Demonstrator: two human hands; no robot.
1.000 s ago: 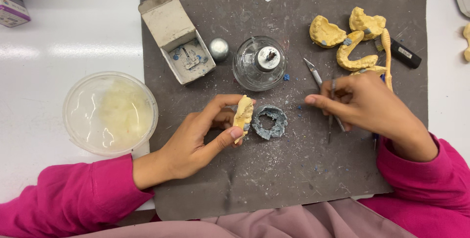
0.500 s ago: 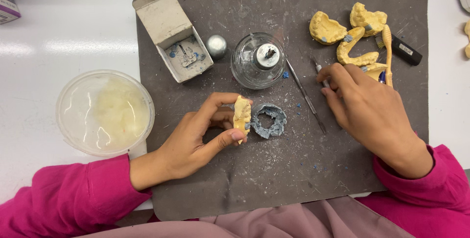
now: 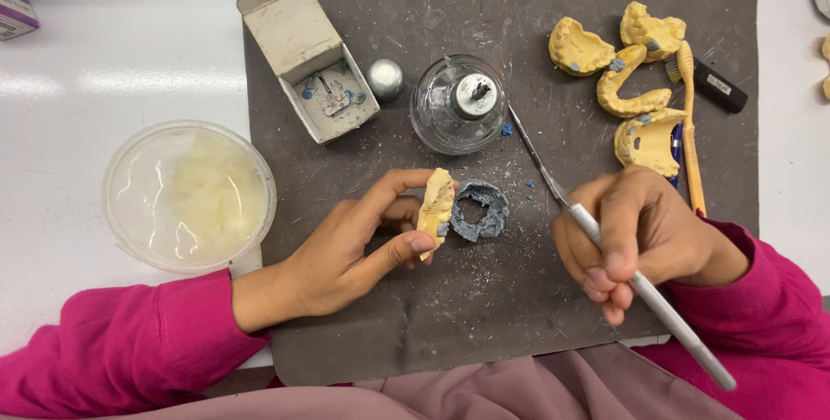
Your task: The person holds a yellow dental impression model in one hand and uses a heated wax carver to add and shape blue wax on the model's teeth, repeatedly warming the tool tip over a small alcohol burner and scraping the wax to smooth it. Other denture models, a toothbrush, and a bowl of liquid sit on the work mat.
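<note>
The right hand (image 3: 644, 238) has picked up the thin metal tool (image 3: 605, 243) and now grips it, right of middle. The left hand (image 3: 363, 251) still pinches the yellow tooth model (image 3: 435, 206), middle of frame, by the grey ring (image 3: 480, 210).

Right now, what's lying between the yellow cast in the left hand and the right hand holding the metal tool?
In the head view, a grey-blue wax ring lies beside the yellow cast; then bare speckled mat up to the right hand.
</note>
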